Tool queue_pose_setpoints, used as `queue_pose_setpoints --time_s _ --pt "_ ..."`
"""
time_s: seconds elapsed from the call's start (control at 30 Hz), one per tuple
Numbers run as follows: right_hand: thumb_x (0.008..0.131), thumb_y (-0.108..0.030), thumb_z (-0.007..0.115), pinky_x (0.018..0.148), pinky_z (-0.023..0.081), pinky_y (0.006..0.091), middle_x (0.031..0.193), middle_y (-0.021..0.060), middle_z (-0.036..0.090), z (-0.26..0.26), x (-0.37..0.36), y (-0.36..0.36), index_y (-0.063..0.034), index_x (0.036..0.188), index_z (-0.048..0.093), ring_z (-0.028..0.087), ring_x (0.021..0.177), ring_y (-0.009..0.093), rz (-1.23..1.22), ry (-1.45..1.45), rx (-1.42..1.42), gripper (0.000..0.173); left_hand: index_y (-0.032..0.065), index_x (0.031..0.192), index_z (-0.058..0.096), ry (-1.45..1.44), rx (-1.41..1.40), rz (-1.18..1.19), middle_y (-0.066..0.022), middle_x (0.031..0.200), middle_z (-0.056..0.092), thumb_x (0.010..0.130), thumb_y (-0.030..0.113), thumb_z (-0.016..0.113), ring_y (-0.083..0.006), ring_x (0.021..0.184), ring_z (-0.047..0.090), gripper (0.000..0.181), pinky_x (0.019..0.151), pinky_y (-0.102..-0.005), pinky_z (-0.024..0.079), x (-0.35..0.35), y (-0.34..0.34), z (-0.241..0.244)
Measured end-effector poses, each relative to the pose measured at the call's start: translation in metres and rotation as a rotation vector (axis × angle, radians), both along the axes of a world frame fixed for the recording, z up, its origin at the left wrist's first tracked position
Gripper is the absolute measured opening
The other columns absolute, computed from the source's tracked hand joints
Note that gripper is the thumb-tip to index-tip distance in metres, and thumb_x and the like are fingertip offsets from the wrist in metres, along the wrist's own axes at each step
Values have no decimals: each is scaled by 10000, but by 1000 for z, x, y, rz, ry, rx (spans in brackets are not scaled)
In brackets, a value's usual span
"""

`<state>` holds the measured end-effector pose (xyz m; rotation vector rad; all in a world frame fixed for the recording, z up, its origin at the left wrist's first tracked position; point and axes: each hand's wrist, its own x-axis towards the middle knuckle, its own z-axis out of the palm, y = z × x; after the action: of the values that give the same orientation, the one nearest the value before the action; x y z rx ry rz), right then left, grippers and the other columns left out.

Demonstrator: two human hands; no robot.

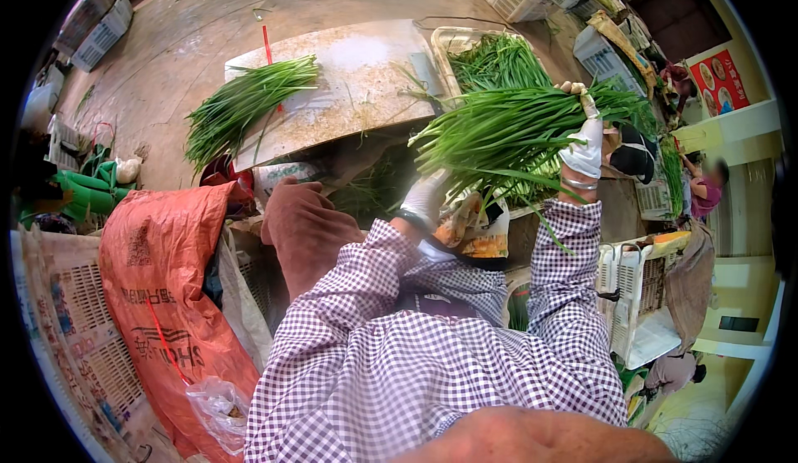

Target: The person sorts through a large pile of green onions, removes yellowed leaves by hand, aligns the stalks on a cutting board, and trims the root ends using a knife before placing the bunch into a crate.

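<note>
My right hand (pixel 585 132), in a white glove, holds a large bunch of long green leaves with pale stalk ends, likely garlic chives (pixel 499 117). Its leafy tips hang past my wrist on the right, and the pale ends point left. Below those ends is my left hand (pixel 427 201), also gloved and slightly blurred; its fingers are partly hidden, so its grip is unclear. A second chive bunch (pixel 252 104) lies on the left of a worn white board (pixel 355 58), with a red strip (pixel 267 45) beneath it.
Behind the held bunch, a cream plastic crate (pixel 444 58) contains more chives. An orange woven sack (pixel 168 276) drapes over crates at my left. A white crate (pixel 629 301) stands at my right. Further right are other people, one in a purple top (pixel 707 195).
</note>
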<state>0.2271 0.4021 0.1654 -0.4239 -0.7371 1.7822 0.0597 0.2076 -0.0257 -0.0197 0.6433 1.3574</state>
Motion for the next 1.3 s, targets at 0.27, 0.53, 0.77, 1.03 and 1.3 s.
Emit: queue_pose_setpoints --time_s 0.27,0.53,0.77,1.03,1.3 --pt "891 -107 649 1035 436 390 989 82 681 -5 -6 -8 -17 1007 653 629 987 203 29 -18 58 147 109 1226 539 -103 -51 43 -122 1348 499 873 278 593 -249 1233 454 395 1021 -430 334 -4 1 -14" --pt "878 -83 665 995 488 410 930 86 699 12 -30 -30 -23 957 676 658 923 192 -16 -23 110 99 93 1110 604 -45 -191 107 -78 1068 638 846 154 612 -252 979 597 271 865 -435 485 -13 7 -12" --pt "890 -74 651 983 497 413 933 76 686 14 -44 -41 -29 977 669 649 937 195 1 -28 181 100 129 1061 623 389 95 276 -20 983 647 853 148 614 -179 867 590 209 781 -343 461 -15 15 -95" --pt "911 -105 629 1014 475 417 956 48 654 30 -32 -44 -40 1036 604 622 980 192 -60 17 328 143 116 940 689 450 -164 191 14 847 657 838 168 668 -108 742 573 116 664 -265 431 -39 -26 -80" --pt "892 -136 641 1095 380 402 991 57 626 43 -7 -32 -60 979 601 573 1022 198 -36 77 354 122 128 1070 690 1689 -143 -145 -124 1050 640 697 197 763 -262 965 632 387 847 -330 509 -52 -46 -40"
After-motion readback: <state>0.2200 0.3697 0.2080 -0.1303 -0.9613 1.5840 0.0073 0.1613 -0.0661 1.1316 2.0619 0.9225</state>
